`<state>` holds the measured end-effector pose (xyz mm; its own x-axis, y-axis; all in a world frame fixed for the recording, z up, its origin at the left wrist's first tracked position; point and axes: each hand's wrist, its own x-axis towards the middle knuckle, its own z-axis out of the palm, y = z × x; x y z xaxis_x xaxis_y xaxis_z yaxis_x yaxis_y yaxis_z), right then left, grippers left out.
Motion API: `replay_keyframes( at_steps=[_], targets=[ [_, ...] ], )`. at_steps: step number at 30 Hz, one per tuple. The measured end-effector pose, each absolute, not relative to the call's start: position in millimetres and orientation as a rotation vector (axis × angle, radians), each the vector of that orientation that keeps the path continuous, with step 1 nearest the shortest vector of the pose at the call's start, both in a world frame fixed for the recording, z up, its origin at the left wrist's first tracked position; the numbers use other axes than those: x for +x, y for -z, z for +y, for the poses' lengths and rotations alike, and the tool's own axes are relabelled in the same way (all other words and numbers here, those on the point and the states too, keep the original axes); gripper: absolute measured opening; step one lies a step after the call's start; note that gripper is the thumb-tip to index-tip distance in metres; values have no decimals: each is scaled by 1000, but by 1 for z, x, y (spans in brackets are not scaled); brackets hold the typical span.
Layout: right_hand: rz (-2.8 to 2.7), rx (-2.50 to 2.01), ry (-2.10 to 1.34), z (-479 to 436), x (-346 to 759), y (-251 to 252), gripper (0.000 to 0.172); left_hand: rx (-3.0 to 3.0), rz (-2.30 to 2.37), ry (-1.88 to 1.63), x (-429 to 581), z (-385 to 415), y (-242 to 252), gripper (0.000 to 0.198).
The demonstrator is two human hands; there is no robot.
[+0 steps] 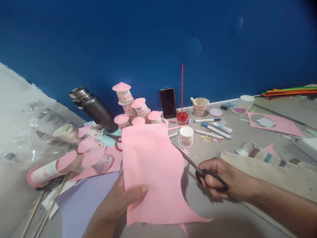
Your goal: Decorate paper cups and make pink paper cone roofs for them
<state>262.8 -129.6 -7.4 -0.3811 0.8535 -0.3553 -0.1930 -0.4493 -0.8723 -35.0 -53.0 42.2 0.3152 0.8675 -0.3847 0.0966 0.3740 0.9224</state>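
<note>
Your left hand [121,198] is pinching the pink paper sheet [153,165] above the table [237,127], toward its near edge, apparently steadying it for the scissors [189,160] your right hand [220,177] is gripping beside the curved side. The paper-cup tower [123,96] is standing near the back edge, likely leaving cutting room.

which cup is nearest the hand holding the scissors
The white cup standing just beyond the scissors, with the green-tipped marker at its left; other cups are farther from the right hand.

A big blue wall [148,39] fills the top of the frame. A gray table [240,134] is below it. Two pale light spots [195,46] show at upper right.
</note>
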Motion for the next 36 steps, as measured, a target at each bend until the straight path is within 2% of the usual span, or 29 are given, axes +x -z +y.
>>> replay_keyframes(
  at_steps=[9,16,24,32,36],
  targets=[
    [-1017,-1069,-1913,-131,263,4,51,1122,1107,-614,-40,-52,-39,78],
    [-1034,-1043,-1918,-129,265,4,46,1136,1098,-615,-38,-53,-40,60],
    [-1038,-1051,-1924,-131,266,4,44,1151,1094,-606,-41,-53,-40,87],
    [-1050,-1028,-1921,-131,265,1,50,1196,1082,-585,-42,-51,-39,67],
    [-1047,-1057,-1925,-131,264,-1,49,1186,1065,-567,-41,-50,-40,65]
  ],
)
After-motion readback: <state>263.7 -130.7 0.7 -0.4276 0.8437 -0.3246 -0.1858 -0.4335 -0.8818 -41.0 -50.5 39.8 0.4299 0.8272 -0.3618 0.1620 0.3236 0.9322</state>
